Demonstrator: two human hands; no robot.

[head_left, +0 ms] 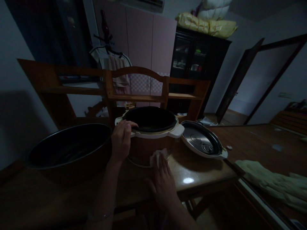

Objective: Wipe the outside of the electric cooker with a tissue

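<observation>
A large oval electric cooker with a white rim and dark inner pot stands on the wooden table. My left hand grips its rim at the left front, the fingers bent over the edge. Low on the cooker's front wall, my right hand presses a crumpled white tissue against the surface, fingers laid over it. To the right lies the cooker's lid, its metal inner side facing up. A big dark oval pot sits at the left, beside my left forearm.
Behind the cooker rises a wooden shelf frame along the table's back. The glossy tabletop ends at the right, near a pale green cloth. Clothes hang behind the shelf. An open door is farther right.
</observation>
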